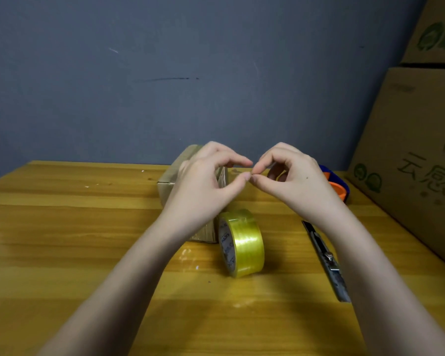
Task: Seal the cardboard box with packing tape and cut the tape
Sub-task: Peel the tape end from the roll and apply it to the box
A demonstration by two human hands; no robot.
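A small cardboard box (168, 181) lies on the wooden table (62, 227), mostly hidden behind my left hand (206, 186). In front of it a roll of yellowish clear packing tape (243, 242) stands on its edge. A grey utility knife (328, 263) lies to the right of the roll, under my right forearm. My right hand (296, 181) and my left hand are raised above the box. Their thumbs and forefingers pinch together at one spot. Whether anything sits between the fingertips is too small to tell.
An orange and blue tape dispenser (338, 186) sits behind my right hand. Large printed cardboard cartons (416, 155) are stacked along the table's right edge. A grey-blue wall (165, 73) stands behind the table.
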